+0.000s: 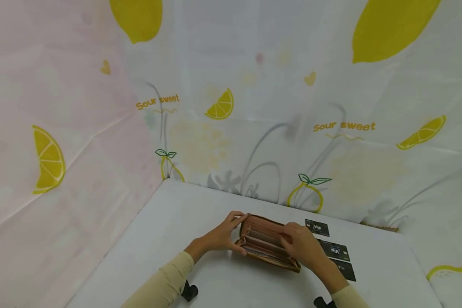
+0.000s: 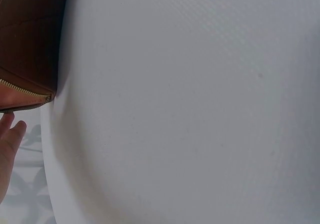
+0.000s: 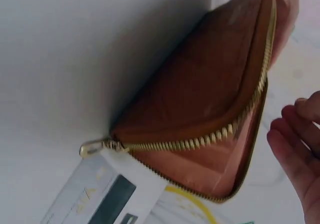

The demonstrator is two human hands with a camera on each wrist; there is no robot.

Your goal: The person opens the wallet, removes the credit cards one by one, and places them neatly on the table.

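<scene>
A brown zip wallet stands unzipped on the white table, its pink-lined compartments facing up. My left hand grips its left end, thumb on the near side and fingers on the far side. In the left wrist view, fingertips touch the zip edge of the wallet. My right hand is over the right part of the opening with its fingers bent downward. The right wrist view shows this hand with loosely bent fingers beside the wallet, nothing visible between them.
Three dark cards lie right of the wallet: a far card, a middle card and a near card, partly behind my right hand. A lemon-printed cloth rises behind the table.
</scene>
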